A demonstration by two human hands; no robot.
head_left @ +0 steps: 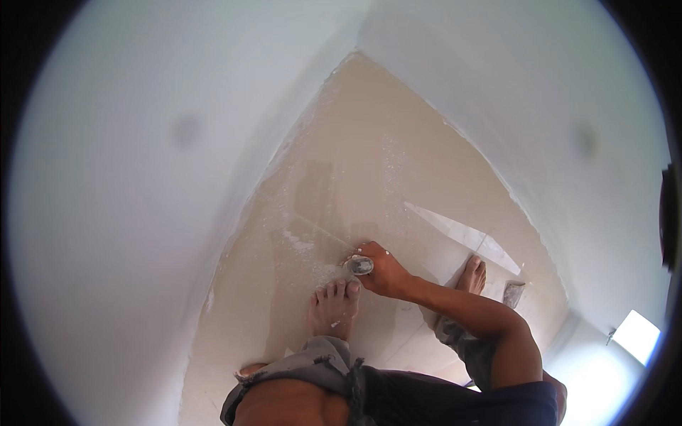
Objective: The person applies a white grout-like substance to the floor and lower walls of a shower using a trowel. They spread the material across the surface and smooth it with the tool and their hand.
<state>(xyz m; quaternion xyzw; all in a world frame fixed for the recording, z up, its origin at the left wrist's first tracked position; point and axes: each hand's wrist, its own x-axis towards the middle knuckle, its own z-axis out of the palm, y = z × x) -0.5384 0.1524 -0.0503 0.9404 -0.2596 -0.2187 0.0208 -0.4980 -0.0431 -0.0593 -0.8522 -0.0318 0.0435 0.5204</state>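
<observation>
The right grip (382, 270) hides most of the grey-ended tool (361, 265) it holds.

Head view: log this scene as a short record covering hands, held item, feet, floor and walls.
Right hand: bare right hand, closed in a grip
Held item: tool with a rounded grey end; its other end is hidden
Left hand: cannot be made out
Feet: bare left foot beside the tool; bare right foot farther right
Floor: smooth beige floor, with white specks
Walls: pale left wall and pale right wall, meeting in a corner
</observation>
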